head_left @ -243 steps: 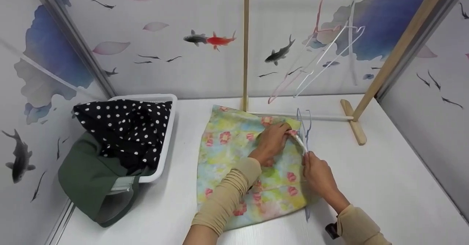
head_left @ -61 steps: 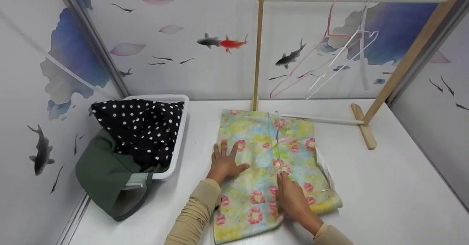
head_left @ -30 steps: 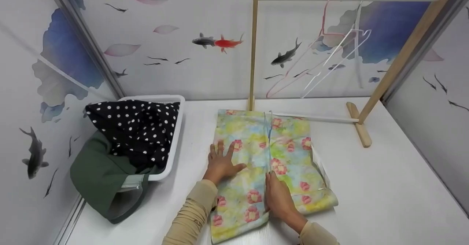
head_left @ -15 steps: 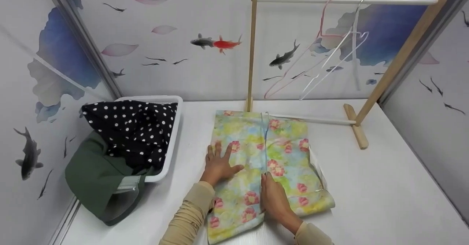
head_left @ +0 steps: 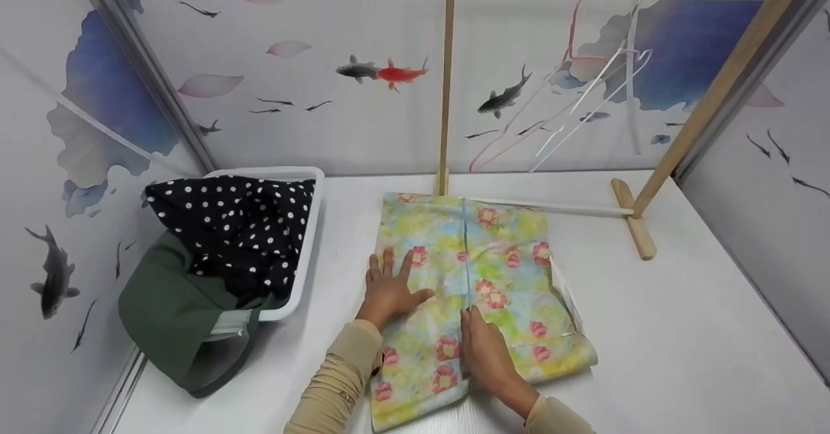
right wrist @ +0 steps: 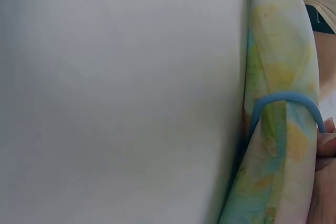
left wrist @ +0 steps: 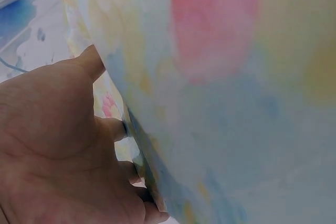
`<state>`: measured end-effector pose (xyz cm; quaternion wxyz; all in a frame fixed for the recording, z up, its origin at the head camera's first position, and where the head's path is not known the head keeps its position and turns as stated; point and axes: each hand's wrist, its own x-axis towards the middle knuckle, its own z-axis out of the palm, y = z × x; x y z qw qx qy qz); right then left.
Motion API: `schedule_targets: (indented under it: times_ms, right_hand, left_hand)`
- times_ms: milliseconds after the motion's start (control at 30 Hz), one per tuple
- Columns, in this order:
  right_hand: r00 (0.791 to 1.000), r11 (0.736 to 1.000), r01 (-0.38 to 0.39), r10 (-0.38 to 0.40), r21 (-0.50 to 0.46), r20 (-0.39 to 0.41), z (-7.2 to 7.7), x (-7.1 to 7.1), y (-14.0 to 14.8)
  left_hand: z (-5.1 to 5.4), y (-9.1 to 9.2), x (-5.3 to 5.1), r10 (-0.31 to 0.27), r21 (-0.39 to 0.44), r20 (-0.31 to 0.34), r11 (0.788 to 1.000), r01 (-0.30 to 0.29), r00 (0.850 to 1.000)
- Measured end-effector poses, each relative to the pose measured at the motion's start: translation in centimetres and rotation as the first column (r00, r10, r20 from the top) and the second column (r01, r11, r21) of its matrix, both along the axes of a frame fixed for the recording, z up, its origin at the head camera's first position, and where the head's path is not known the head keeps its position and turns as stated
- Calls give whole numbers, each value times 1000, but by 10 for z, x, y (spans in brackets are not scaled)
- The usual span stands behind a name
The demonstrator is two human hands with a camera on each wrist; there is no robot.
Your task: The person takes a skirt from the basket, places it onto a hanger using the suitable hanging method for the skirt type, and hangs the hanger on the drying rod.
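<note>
A yellow, blue and pink floral cloth lies on the white table, spread to both sides of a thin blue hanger seen edge-on. My left hand rests on the cloth's left part with its fingers spread. At the hanger's near end, my right hand pinches the frame. In the right wrist view the blue hanger's rounded end loops over the cloth. The left wrist view has cloth close up beside the left palm. The hanger's hook is hard to make out.
A wooden rack with a white rail stands at the back right. A pink hanger and a white hanger hang from it. On the left, a white basket holds black polka-dot cloth and dark green cloth.
Eight seconds ago the hanger stood at the cloth's right edge; cloth now lies on both sides. My left hand went from gripping cloth to lying flat. Lately the hanger has turned slightly, more edge-on.
</note>
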<state>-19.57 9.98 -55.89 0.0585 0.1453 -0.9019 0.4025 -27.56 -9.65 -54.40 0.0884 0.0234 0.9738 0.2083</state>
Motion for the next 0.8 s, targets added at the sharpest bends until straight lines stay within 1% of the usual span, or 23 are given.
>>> schedule_targets:
  times_ms: [100, 133, 200, 300, 367, 467, 600, 667, 733, 800]
  right_hand:
    - [1000, 1000, 8, -8, 19, -11, 2, 1, 2]
    - [1000, 1000, 10, -10, 27, -17, 3, 1, 3]
    - [1000, 999, 13, -13, 39, -18, 5, 3, 5]
    - [1000, 999, 15, -15, 36, 3, 11, 6, 9]
    - [999, 1000, 14, -15, 21, 28, 18, 7, 11]
    - [998, 1000, 12, -11, -10, 63, 32, 9, 16]
    - [998, 1000, 17, -15, -24, 69, 53, 13, 25]
    - [998, 1000, 21, -19, -22, 67, 65, 15, 30]
    - [998, 999, 17, -16, -30, 63, 78, 17, 35]
    - [998, 999, 3, -1, -36, 59, 91, 19, 42]
  left_hand:
    - [-1, 0, 0, -5, 22, -3, 1000, 5, 1000]
    - [2, 0, 1, -8, 25, 8, 1000, 8, 1000]
    - [0, -1, -1, -18, 39, 10, 999, 18, 1000]
    - [-1, -5, -2, -47, 62, 20, 997, 46, 999]
    - [0, -6, -3, -70, 69, 29, 995, 68, 997]
    - [2, -9, -3, -106, 78, 39, 992, 103, 994]
    - [3, -12, -5, -139, 85, 30, 987, 136, 990]
    - [4, -13, -6, -144, 81, 19, 987, 142, 989]
    - [7, -14, -7, -142, 62, -3, 988, 142, 990]
    - [12, -14, -9, -131, 40, -30, 990, 132, 991]
